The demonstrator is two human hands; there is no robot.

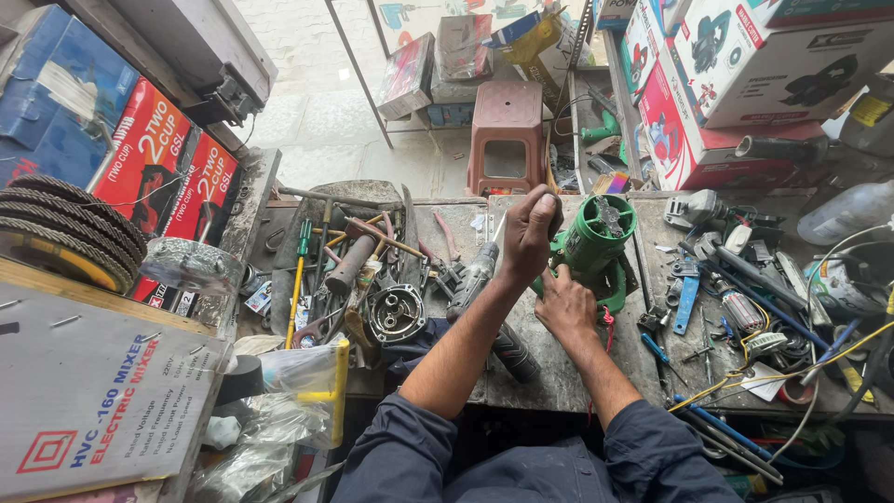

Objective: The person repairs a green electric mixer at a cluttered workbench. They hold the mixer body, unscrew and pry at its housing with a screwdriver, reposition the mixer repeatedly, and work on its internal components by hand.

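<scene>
Head cam, looking down at your bench point(559, 373): both hands are on the green motor housing point(596, 244), which sits mid-bench, a bit right of centre and just ahead of you, near the far edge.

Left hand point(529, 233) is curled into a fist at the housing's upper left side, fingers wrapped round sth slim, prob a tool handle; can't make out what it is, the tip is hidden behind the knuckles. Right hand point(564, 303) sits lower, against the near side of the housing, fingers bent and pressed on the green shell w/ the palm down. Can't tell if it pinches a small part or only braces.

Key relation: housing lies ahead of and slightly right of both hands. Right hand is nearer its base, left hand nearer its open top. Both touch it, no gap.

Orientation: housing's long axis runs roughly near-to-far, tilted up, w/ the round open end facing up toward the cam and away from you. Metal innards show inside that ring. Base end points back toward your right hand.

Around it: grey drill body point(475, 275) lies just left of your left forearm, a round black motor cap point(396, 315) further left among loose tools, blue-handled tool point(687, 293) to the right, brown plastic stool point(506, 135) beyond the bench.
</scene>
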